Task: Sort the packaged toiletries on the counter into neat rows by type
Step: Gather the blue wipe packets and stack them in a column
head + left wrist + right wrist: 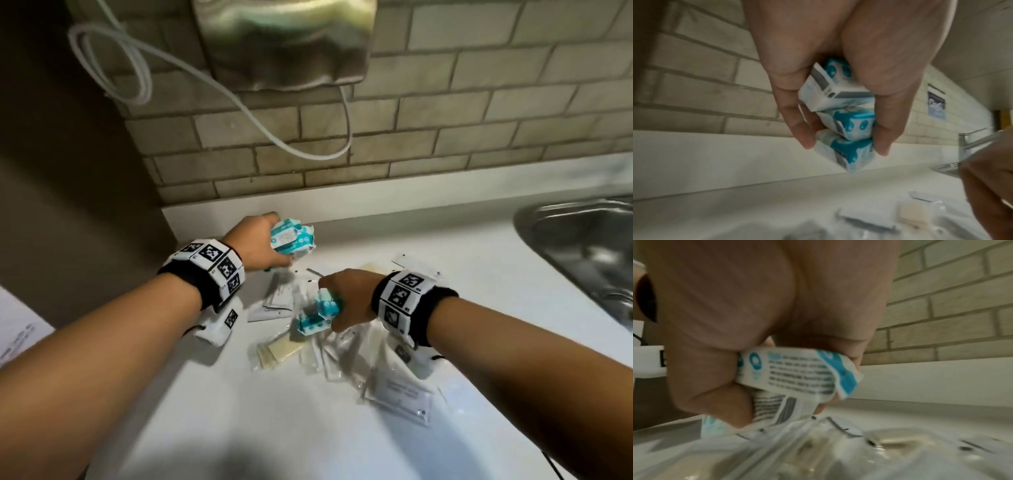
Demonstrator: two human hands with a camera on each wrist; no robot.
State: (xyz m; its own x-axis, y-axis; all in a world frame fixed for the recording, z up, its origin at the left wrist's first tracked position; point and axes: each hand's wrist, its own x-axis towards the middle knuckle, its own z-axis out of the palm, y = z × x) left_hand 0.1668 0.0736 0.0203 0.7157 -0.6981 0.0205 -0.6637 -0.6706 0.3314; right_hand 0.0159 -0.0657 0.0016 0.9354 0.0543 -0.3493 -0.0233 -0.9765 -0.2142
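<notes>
Left fingers (801,129): curling round a stack of three small blue-and-white packets (840,116), thumb on one side and fingers on the other, clamping them edge to edge so they are staying squared as one bundle.
Left hand (255,245): holding that bundle above the back of the counter (445,246) near the tiled wall (445,113), probably because a row of this type is going there, apart from the heap.
Right fingers (729,404): closing tight on more blue-and-white packets (797,374); at least two are showing in the head view, and how many in all I cannot tell.
Right hand (346,301): gripping its packets low over the heap, seemingly gathering the same type before anything else.
Clear sachets (400,387): lying overlapped in a loose pile under and around the right hand, not yet sorted.
Cream-coloured packets (277,353): lying at the near and far edges of the pile, partly covered, so their count is unclear.
Sink (582,253): sitting well to the right, clear of the work.
Cord (239,102): hanging down the wall from a metal fixture (284,41), above the counter.
Progress: early, judging by the mixed heap.
</notes>
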